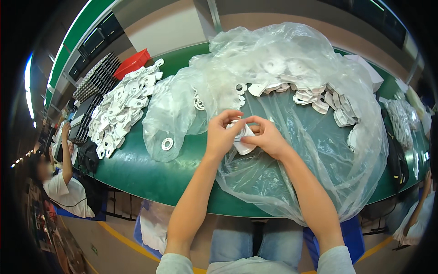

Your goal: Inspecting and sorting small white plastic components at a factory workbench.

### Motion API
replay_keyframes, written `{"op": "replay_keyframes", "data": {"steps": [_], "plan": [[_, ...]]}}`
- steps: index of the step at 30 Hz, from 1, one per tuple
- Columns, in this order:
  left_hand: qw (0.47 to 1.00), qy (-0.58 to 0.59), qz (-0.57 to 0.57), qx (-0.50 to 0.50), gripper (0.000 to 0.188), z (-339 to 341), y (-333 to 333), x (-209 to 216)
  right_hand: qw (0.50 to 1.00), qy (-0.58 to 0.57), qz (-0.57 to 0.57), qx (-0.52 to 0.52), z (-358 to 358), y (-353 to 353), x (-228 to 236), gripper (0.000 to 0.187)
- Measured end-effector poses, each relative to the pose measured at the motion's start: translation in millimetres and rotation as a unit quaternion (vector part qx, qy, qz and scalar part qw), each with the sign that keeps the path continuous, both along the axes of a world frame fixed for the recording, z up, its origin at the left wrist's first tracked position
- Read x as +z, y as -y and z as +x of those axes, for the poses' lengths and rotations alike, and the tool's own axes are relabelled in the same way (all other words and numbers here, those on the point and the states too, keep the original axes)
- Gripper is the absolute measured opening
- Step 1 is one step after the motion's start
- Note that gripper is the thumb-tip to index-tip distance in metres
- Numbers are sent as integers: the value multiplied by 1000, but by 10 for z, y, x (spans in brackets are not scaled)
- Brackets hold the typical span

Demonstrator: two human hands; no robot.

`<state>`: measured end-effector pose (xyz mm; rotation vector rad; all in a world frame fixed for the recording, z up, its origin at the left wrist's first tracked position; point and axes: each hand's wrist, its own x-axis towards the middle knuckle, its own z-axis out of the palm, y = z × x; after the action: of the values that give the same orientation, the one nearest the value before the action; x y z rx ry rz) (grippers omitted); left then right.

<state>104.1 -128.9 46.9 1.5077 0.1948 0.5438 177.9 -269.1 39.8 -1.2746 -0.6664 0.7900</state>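
A white plastic part (245, 148) with a rounded end and a flared lower edge is held between my two hands above the green table. The fingers of my left hand (221, 135) close on its upper left side. From the other side, the thumb and fingers of my right hand (269, 136) pinch it. My fingers cover much of its top. Beneath it spreads a large clear plastic bag (292, 178). More white curved parts (319, 98) lie in and along the bag, beyond my hands. A white ring (167, 144) rests toward the left, by a fold of plastic.
A heap of white flat parts with holes (121, 107) covers the table's left side. Behind it stand stacked black trays (98, 75) and a red bin (132, 64). Bagged parts (399, 118) lie at far right. A person (68, 192) sits at left; another's arm shows at right.
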Motion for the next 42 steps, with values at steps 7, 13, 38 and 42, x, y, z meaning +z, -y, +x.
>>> {"op": "replay_keyframes", "data": {"steps": [7,13,38,42], "plan": [[971,-7,199,129,15,20,-17,36,992,-107,46,-43,87,0,-135,32],[961,-17,235,145,14,35,-13,-12,995,-92,29,1,63,8,-75,31],[955,-42,222,190,14,8,44,56,991,-123,39,26,87,5,-88,37],[952,-36,239,186,13,35,49,16,992,-114,47,25,101,18,-114,36]]}}
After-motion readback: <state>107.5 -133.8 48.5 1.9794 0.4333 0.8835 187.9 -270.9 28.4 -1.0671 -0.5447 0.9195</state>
